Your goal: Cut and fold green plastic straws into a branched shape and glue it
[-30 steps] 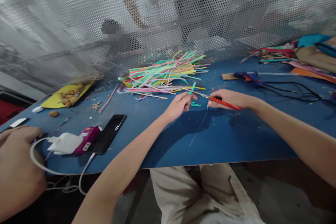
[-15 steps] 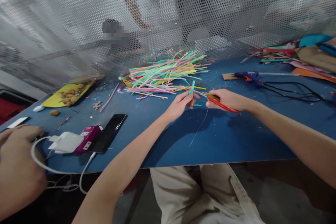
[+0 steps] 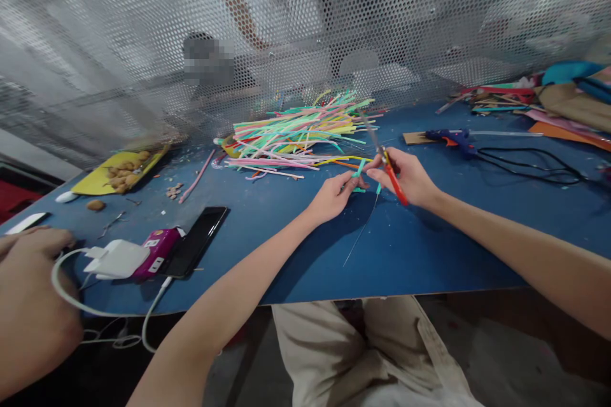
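Observation:
My left hand pinches a short teal straw piece over the blue table. Touching it from the right, my right hand grips red-handled scissors, their blades pointing up and away. A thin wire lies on the table just below both hands, with small teal offcuts beside them. Behind the hands sprawls a heap of coloured straws.
A blue glue gun with a black cord lies at the right, paper scraps behind it. A phone, pink box and white charger sit at the left, by another person's hand. Perforated metal screen backs the table.
My right hand has turned the scissors from lying flat, blades leftward, to blades pointing up and away. Both hands drew closer together and the teal piece tilted lower.

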`<state>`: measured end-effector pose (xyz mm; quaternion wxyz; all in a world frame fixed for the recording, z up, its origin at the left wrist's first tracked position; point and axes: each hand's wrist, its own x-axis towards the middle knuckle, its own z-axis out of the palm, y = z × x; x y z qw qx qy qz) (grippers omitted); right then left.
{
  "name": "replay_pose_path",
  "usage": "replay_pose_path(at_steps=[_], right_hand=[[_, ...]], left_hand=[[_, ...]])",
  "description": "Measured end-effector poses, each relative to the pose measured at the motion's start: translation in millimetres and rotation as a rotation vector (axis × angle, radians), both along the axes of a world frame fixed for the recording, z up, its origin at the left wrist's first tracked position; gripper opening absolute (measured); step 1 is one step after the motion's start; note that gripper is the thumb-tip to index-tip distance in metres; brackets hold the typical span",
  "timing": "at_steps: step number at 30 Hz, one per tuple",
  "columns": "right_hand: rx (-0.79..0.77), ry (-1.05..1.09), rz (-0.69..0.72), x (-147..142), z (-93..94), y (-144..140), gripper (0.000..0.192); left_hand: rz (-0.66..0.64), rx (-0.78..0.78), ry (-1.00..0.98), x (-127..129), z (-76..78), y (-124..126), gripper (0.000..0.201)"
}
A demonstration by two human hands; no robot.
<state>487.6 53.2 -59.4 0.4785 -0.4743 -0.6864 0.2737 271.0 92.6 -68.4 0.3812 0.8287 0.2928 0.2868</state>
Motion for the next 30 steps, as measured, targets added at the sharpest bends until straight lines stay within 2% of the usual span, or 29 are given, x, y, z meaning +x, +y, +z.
replay_pose_path(at_steps=[3, 5, 7, 11, 15, 18, 21, 24, 30], right_hand=[[0.074, -0.127, -0.127, -10.6, -6.8, -2.9, 0.034], [0.088, -0.106, -0.185, -15.3, -10.9, -2.7, 0.033], [0.074, -0.055, -0.2, -17.5, -13.6, -1.2, 0.035], [-0.003, 0.09, -0.087, -16.2, -15.6, 3.7, 0.043], [-0.057, 0.189, 0.072, -13.3, -14.7, 8.4, 0.045], [-0.068, 0.103, 0.041, -12.2, -13.3, 9.7, 0.045], [-0.045, 0.028, 0.007, -11.6, -13.9, 10.8, 0.044], [-0.043, 0.028, 0.052, -11.0, -16.4, 12.7, 0.042], [-0.087, 0.051, 0.087, -10.8, -19.6, 15.5, 0.045]], left_hand=[[0.119, 0.136, 0.112, 1.7, -1.1, -0.4, 0.035], [0.221, 0.217, 0.18, 0.4, -1.3, 1.2, 0.034], [0.268, 0.273, 0.233, -1.4, -1.5, 3.0, 0.033], [0.218, 0.343, 0.286, -1.6, -4.6, 5.2, 0.035], [0.096, 0.359, 0.268, 0.9, -11.3, 7.9, 0.036], [0.04, 0.361, 0.16, 0.1, -14.8, 11.8, 0.032], [0.009, 0.347, 0.147, -2.5, -14.1, 15.0, 0.03], [-0.013, 0.304, 0.201, -4.9, -11.4, 15.6, 0.029], [0.103, -0.052, 0.075, -7.2, -12.0, 12.8, 0.031]])
